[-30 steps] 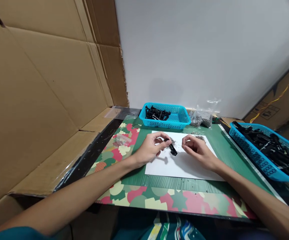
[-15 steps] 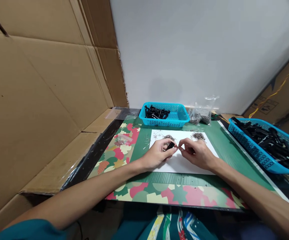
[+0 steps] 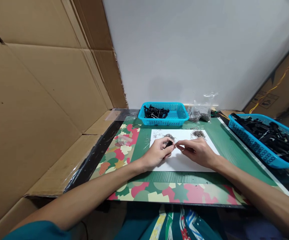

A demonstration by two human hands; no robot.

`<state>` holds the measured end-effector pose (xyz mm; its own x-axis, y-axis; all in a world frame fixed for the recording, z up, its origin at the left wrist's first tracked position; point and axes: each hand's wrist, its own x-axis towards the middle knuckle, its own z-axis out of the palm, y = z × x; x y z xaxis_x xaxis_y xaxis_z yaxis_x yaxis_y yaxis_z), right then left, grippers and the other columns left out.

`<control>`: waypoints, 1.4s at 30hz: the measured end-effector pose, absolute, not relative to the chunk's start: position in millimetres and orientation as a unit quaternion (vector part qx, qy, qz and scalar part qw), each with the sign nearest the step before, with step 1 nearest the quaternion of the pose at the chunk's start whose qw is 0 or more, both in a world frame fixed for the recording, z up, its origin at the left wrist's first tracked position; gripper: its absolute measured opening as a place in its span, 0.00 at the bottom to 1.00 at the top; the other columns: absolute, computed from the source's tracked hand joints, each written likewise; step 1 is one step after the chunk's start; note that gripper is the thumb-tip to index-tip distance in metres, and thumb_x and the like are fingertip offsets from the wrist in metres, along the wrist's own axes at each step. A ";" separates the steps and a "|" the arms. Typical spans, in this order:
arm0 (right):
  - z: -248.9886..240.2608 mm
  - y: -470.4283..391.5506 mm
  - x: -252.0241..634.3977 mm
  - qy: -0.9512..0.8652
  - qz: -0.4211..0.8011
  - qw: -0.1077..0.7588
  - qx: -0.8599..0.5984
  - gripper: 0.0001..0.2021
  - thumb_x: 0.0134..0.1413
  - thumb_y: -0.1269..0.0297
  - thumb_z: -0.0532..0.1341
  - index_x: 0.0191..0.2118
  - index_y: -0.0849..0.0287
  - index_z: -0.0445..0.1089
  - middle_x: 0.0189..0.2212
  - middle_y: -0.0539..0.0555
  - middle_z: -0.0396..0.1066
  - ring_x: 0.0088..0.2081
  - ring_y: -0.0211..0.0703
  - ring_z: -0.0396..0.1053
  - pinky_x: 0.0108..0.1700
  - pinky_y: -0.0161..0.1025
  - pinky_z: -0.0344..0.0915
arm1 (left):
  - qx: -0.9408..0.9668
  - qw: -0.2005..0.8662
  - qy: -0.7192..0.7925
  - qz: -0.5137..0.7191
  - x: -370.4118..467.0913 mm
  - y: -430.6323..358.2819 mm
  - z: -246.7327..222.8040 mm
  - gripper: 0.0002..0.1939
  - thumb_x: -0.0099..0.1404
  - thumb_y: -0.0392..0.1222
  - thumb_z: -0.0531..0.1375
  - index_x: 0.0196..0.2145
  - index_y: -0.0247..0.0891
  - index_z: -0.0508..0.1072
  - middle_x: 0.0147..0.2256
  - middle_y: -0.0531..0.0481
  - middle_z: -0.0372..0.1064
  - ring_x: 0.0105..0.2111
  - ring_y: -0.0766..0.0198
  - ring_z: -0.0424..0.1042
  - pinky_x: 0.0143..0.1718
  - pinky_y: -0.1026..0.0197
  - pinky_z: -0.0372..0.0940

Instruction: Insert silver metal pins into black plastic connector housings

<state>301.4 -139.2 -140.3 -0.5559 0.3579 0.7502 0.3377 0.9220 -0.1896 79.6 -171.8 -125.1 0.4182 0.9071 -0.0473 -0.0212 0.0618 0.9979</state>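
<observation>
My left hand [image 3: 158, 153] is closed round a small black plastic part [image 3: 168, 143], most of it hidden by the fingers. Close against its right end, my right hand [image 3: 196, 151] has thumb and forefinger pinched together; whatever sits between those tips is too small to make out. Both hands are over a white sheet of paper [image 3: 181, 165]. Beyond them on the paper lie two heaps of tiny metal pieces, a left heap [image 3: 169, 136] partly behind my left hand and a right heap [image 3: 198, 134].
A blue basket [image 3: 163, 122] with black parts stands at the back. Another blue basket [image 3: 264, 156], piled with black parts, is at the right. Clear bags of small pieces [image 3: 204, 115] rest near the wall. Cardboard [image 3: 34, 100] walls the left side.
My right hand's fingers have straightened somewhat and shifted slightly left, toward the black part. My left hand still holds that part. The camera view has tilted a little.
</observation>
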 end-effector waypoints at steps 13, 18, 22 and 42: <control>-132.0 -143.1 310.5 -0.922 -0.053 0.333 -0.191 0.13 0.72 0.70 0.56 0.39 0.55 0.78 0.22 0.50 0.73 0.22 0.37 0.67 0.27 0.38 0.58 | 0.546 0.651 0.390 0.355 75.8 -171.0 -119.6 0.18 0.67 0.55 0.68 0.39 0.39 0.69 0.20 0.61 0.57 0.17 0.74 0.50 0.17 0.70 0.43; -134.5 -144.7 308.4 -0.924 -0.051 0.317 -0.208 0.13 0.72 0.68 0.58 0.38 0.54 0.79 0.20 0.49 0.70 0.22 0.36 0.64 0.27 0.38 0.56 | 0.557 0.646 0.383 0.355 75.8 -170.2 -122.6 0.18 0.68 0.54 0.67 0.39 0.38 0.69 0.20 0.60 0.57 0.18 0.73 0.51 0.19 0.69 0.44; -133.5 -146.8 307.1 -0.923 -0.103 0.317 -0.194 0.13 0.72 0.70 0.57 0.38 0.56 0.78 0.20 0.49 0.70 0.21 0.36 0.63 0.26 0.39 0.55 | 0.559 0.644 0.381 0.358 76.8 -171.7 -119.7 0.19 0.67 0.56 0.67 0.39 0.37 0.69 0.20 0.60 0.58 0.18 0.73 0.51 0.19 0.69 0.45; -126.4 -154.5 298.1 -0.828 0.210 0.415 -0.313 0.07 0.69 0.61 0.59 0.40 0.56 0.72 0.18 0.43 0.56 0.20 0.34 0.51 0.24 0.35 0.50 | 0.580 0.629 0.348 0.384 76.9 -169.9 -122.3 0.21 0.64 0.46 0.70 0.50 0.36 0.73 0.28 0.56 0.64 0.23 0.71 0.58 0.24 0.67 0.53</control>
